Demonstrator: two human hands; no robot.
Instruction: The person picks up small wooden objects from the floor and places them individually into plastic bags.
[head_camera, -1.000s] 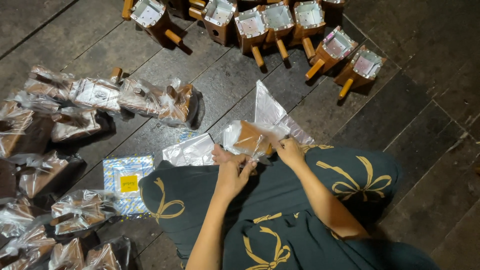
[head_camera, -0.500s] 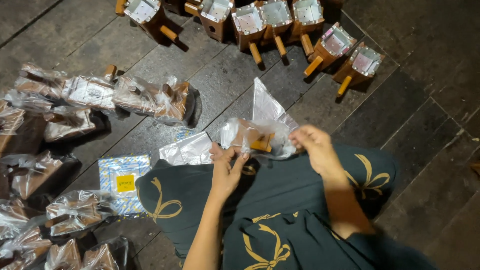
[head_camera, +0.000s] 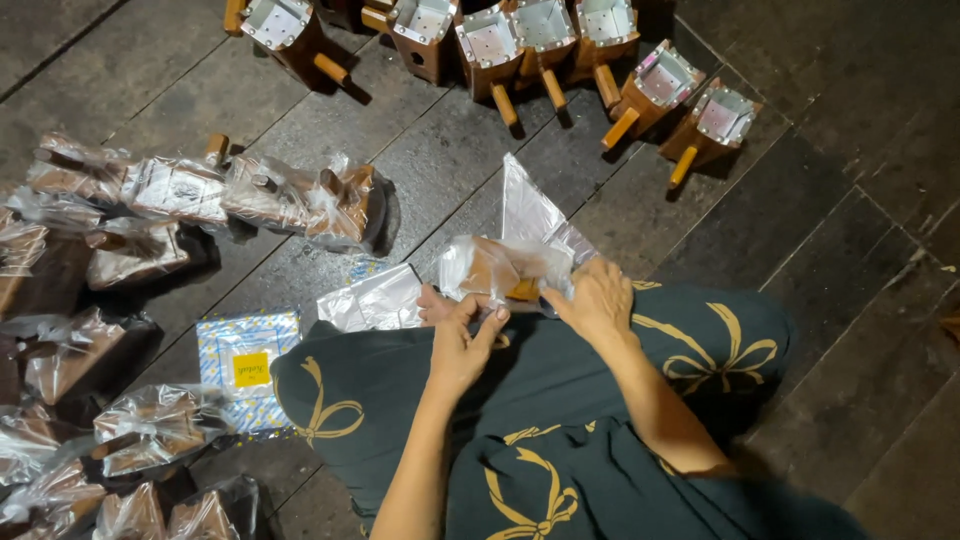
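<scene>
Resting between both hands' grip (head_camera: 530, 305), bagged wooden box (head_camera: 497, 270).

One head-worn camera looks steeply down, close over the person's lap and the dark plank floor (head_camera: 820, 250).

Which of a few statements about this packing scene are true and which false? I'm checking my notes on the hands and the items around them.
1. Both hands, left hand and right hand, hold the clear plastic bag with a wooden item inside. True.
2. The unwrapped wooden boxes lie in a row at the top. True.
3. The wrapped items are piled on the right. False: they lie on the left.
4. The floor is white tile. False: it is dark planks.
5. A flat patterned packet with a yellow label lies by the knee. True.
</scene>
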